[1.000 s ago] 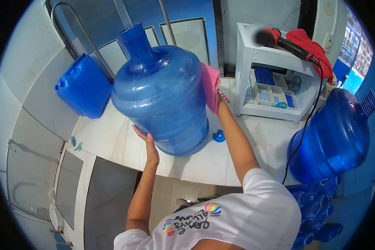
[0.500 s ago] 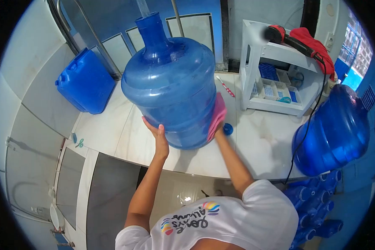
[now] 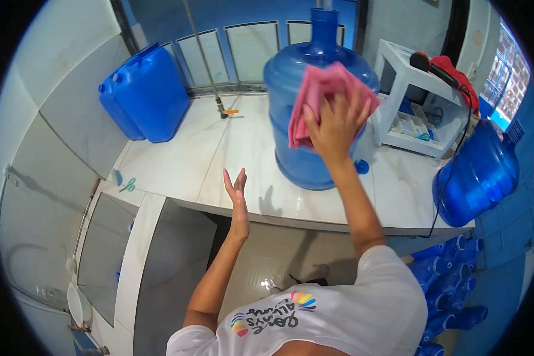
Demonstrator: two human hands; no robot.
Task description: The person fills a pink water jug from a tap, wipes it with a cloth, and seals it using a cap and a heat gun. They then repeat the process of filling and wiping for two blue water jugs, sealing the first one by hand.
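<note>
A large blue water jug (image 3: 299, 163) stands upright on the tiled counter, its neck at the top edge of the view. My right hand (image 3: 336, 127) presses a folded pink cloth (image 3: 332, 83) against the jug's front, fingers spread over the fabric. The cloth hides part of the jug's upper body. Apart from the jug, my left hand (image 3: 237, 202) is raised over the counter's front edge, fingers stretched out and holding nothing. A small blue cap (image 3: 361, 167) lies to the right of the jug's base.
A blue jerrycan (image 3: 145, 98) stands at the back left, near a faucet with an orange handle (image 3: 230, 111). Scissors (image 3: 128, 185) lie on the left. At right are a white shelf (image 3: 406, 92), a heat gun (image 3: 436, 71) with a hanging cord, and another blue jug (image 3: 477, 172).
My left hand has let go of the jug and is now apart from it. My right hand has brought the cloth from the jug's lower right side up to its front. The view has shifted.
</note>
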